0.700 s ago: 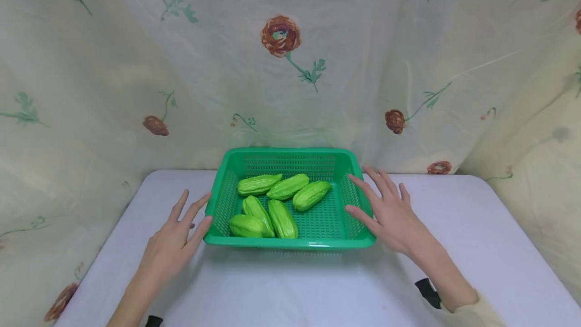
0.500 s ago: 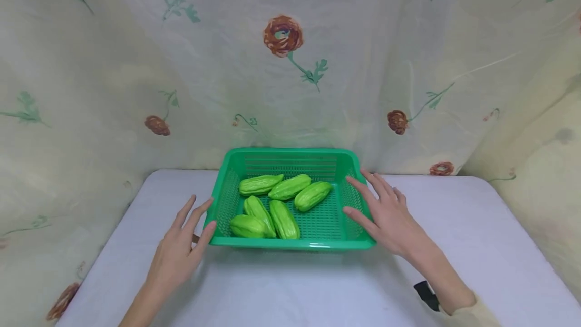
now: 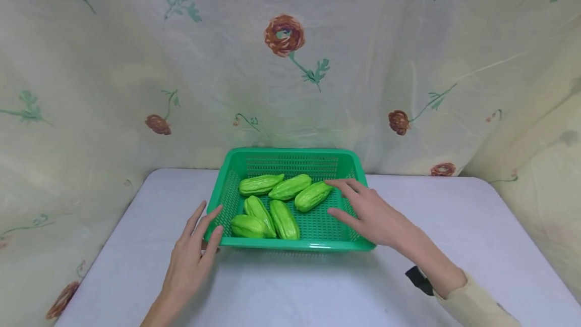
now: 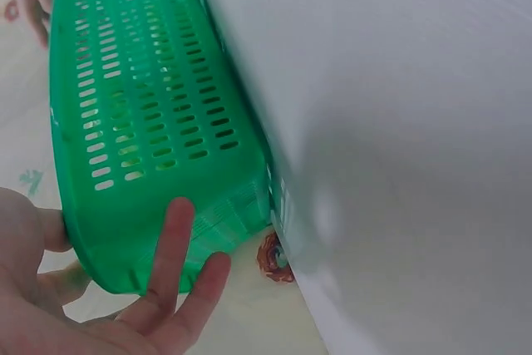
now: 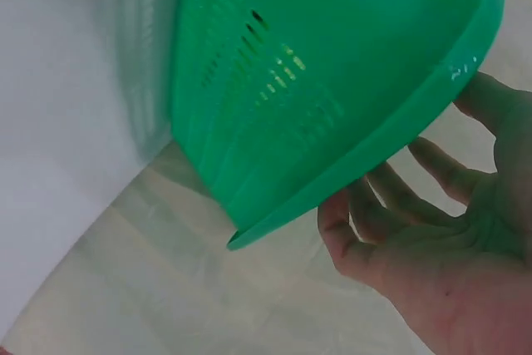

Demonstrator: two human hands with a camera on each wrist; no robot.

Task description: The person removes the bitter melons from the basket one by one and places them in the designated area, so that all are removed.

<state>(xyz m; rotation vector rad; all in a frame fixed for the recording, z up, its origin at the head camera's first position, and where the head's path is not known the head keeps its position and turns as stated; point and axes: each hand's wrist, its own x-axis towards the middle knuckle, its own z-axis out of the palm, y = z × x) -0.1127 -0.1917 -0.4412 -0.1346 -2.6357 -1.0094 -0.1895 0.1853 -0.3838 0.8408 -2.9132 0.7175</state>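
Note:
A green perforated plastic basket (image 3: 299, 245) holds several light-green, ridged fruits that look like short bitter melons. My left hand (image 3: 190, 261) is at the basket's front left corner, its fingers extended along the rim. In the left wrist view, fingers (image 4: 174, 230) stretch across the outside of the basket wall; whether they press on it is unclear. My right hand (image 3: 374, 211) reaches over the right rim, thumb and fingers spread above the inside. Its fingertips come near the right end of one fruit (image 3: 313, 196); contact cannot be made out. Nothing is held in it.
The basket stands on a table with a white cloth (image 3: 290, 291), close to its back edge. A flower-patterned curtain (image 3: 204, 64) hangs behind and at both sides. A black strap (image 3: 419, 280) shows at my right wrist.
My left hand has moved right to the basket's corner. My right hand has moved left, further over the inside of the basket. The fruits keep their places in the basket.

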